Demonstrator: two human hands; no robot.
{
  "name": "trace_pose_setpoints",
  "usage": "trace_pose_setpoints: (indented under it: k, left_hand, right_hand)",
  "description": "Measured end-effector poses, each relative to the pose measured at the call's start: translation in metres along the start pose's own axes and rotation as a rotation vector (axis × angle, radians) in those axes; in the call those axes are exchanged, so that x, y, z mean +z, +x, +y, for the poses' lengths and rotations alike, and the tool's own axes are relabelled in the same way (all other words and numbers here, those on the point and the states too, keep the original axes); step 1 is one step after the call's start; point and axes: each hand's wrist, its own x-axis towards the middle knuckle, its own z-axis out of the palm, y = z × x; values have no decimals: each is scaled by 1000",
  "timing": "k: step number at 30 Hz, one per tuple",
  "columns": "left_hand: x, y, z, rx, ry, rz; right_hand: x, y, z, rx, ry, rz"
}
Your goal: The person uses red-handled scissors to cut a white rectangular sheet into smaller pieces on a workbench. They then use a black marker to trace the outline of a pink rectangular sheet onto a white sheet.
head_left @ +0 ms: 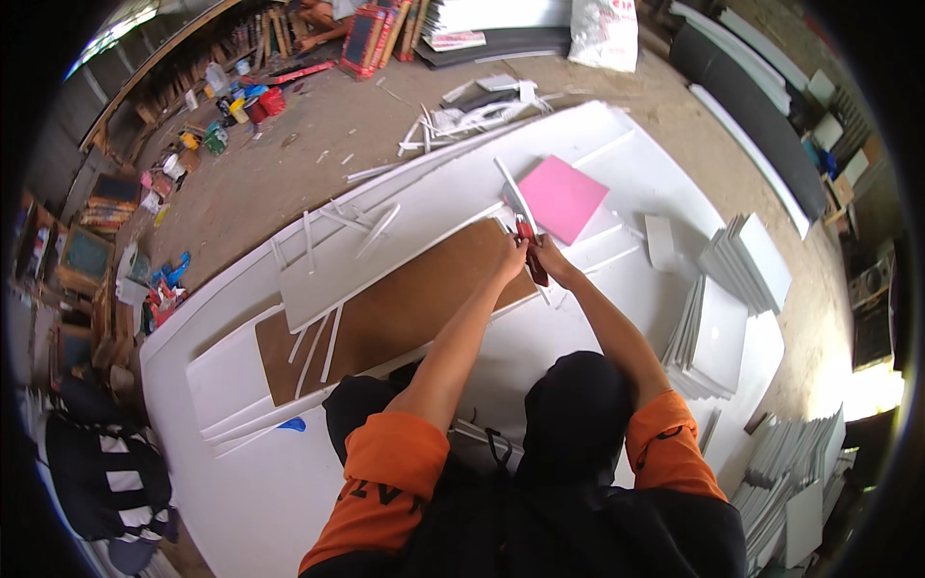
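Observation:
Out in front of me, both hands meet over the right end of a brown board. My left hand is closed, its fingers pressed against a small red-handled tool. From the other side my right hand closes on the same tool; its exact kind is too small to make out. Just beyond the hands lies a pink square sheet, with a narrow white strip slanting across its left edge. A long white panel overlaps the brown board's far side.
Thin white offcuts are scattered on the large white sheet beneath me. To the right stand stacks of grey-white panels. Scrap strips lie on the floor beyond. Paint containers and framed screens sit farther off.

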Motion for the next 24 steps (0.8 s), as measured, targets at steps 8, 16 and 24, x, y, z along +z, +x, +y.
trace_pose_setpoints:
  k: [8, 16, 24]
  left_hand:
    - [96, 19, -69, 38, 376, -169]
    - [227, 31, -124, 247, 394, -326]
    - [136, 40, -43, 384, 644, -763]
  right_hand:
    - [-34, -36, 128, 144, 181, 591]
    - [-116, -68, 215, 356, -97, 739]
    - [-138, -66, 179, 114, -412, 884]
